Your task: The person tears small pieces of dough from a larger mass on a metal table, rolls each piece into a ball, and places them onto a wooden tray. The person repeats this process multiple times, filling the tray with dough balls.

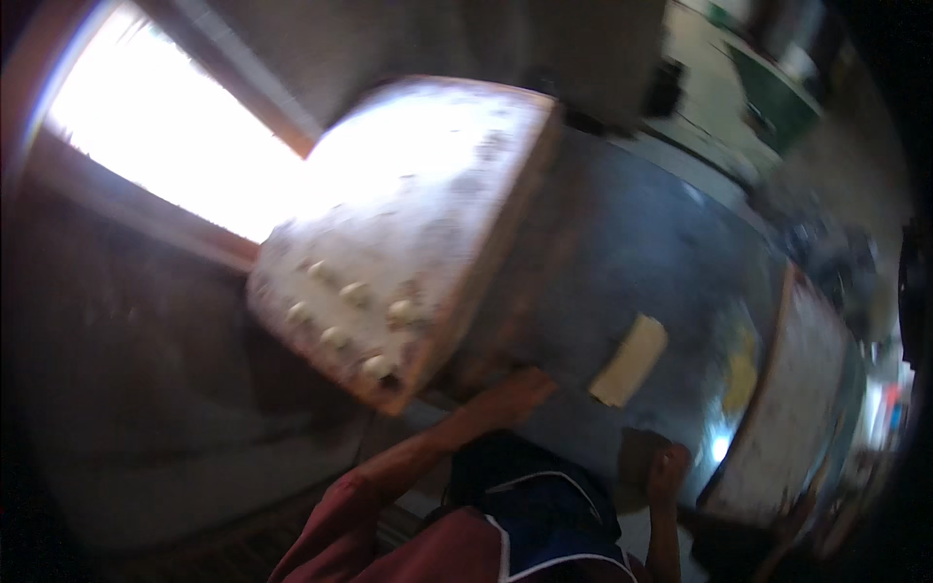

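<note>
A pale, flat strip that looks like rolled dough [630,360] lies on the grey metal-looking tabletop [641,233]. Left of it, near the edge of a raised wooden board, is my left hand [528,391]; motion smears its fingers, and I see nothing in it. My right hand [669,466] is at the table's near side, below the strip, with its fingers curled closed. Beside it is a brown patch [637,457], which may be a held thing or a shadow. Several small pale round lumps [356,293] sit on the board's near left part.
The thick floury board [428,194] fills the left of the table beside a bright window [175,126]. A second pale board [792,389] stands at the right. Near it is a yellowish patch [741,369]. A green object [773,97] shows at the far right.
</note>
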The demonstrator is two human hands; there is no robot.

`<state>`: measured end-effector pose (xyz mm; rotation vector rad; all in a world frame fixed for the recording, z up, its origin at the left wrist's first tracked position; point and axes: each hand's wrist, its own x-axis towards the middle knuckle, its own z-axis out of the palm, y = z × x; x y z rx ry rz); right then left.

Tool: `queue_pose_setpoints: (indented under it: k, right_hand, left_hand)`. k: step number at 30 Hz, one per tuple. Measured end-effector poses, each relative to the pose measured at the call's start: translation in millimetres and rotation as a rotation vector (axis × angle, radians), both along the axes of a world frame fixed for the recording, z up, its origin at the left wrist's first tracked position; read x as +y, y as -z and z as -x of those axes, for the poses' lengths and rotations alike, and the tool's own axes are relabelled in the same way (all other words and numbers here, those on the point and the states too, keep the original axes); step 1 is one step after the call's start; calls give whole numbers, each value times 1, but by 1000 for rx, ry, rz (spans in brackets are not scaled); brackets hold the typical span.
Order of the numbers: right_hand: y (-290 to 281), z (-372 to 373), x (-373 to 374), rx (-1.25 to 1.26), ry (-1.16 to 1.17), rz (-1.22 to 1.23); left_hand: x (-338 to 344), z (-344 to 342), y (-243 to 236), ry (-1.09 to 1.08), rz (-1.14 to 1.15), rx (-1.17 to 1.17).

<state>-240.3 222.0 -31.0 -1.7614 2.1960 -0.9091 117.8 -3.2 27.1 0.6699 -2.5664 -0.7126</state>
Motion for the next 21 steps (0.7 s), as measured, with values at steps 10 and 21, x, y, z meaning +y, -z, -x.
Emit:
queue_pose_setpoints:
  k: [10,21]
  right_hand:
    - [-177,-199,-231,-54,-607,-91]
    - [-226,-538,-400,-50,-845,107]
  left_hand:
    - [-27,-251,-151,-913,762,227]
    - [-70,-346,-138,-1203,356,172]
